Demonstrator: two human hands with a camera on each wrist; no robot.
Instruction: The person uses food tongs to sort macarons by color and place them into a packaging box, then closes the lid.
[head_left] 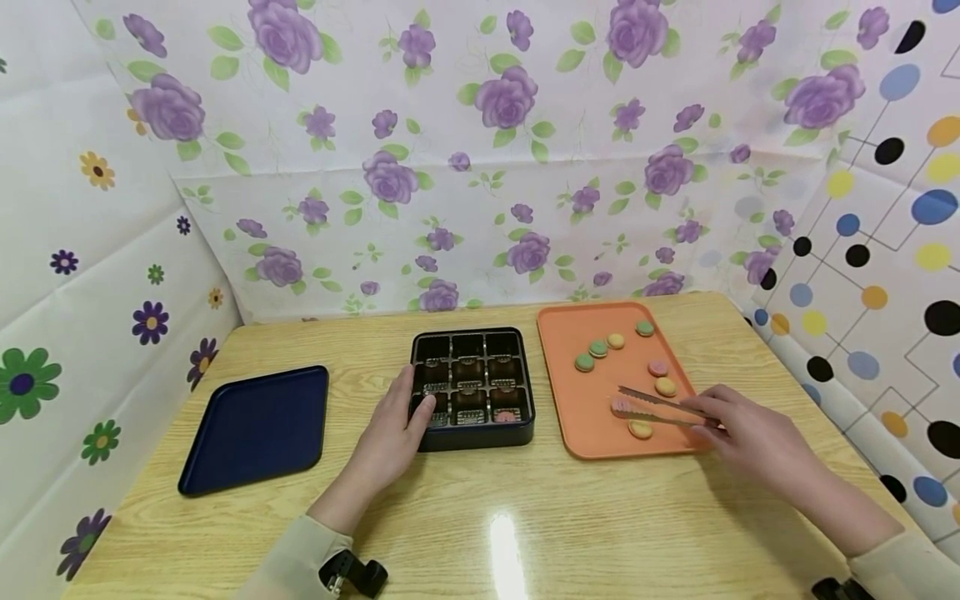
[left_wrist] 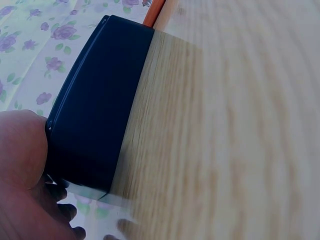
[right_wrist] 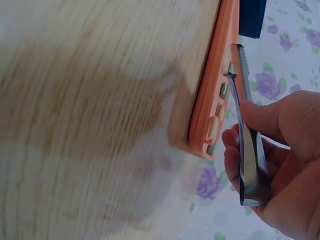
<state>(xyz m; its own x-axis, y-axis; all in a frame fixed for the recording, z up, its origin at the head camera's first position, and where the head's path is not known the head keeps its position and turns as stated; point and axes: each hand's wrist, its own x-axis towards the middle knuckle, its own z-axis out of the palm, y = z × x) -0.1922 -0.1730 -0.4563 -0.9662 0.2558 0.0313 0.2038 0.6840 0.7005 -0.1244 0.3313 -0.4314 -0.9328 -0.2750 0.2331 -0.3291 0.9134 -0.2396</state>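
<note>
My right hand [head_left: 757,433] grips metal tongs [right_wrist: 254,165] over the orange tray [head_left: 592,433]. The arms of the tongs stand apart, with a pink macaron [head_left: 620,404] between their tips; whether they touch it I cannot tell. A yellow macaron [head_left: 641,429] lies just in front of the tongs, another yellow macaron [head_left: 665,387] behind them. My left hand [head_left: 386,433] rests against the left side of the black box [head_left: 480,437], fingers along its wall and thumb over the near left corner. One pink macaron [head_left: 506,416] sits in the box's near right compartment.
More macarons lie farther back on the orange tray: green ones [head_left: 585,362], a yellow one [head_left: 616,341] and a pink one [head_left: 657,367]. A dark blue tray [head_left: 258,429] lies at the left of the wooden table [head_left: 450,517]. Flowered cloth [head_left: 465,208] hangs behind the table.
</note>
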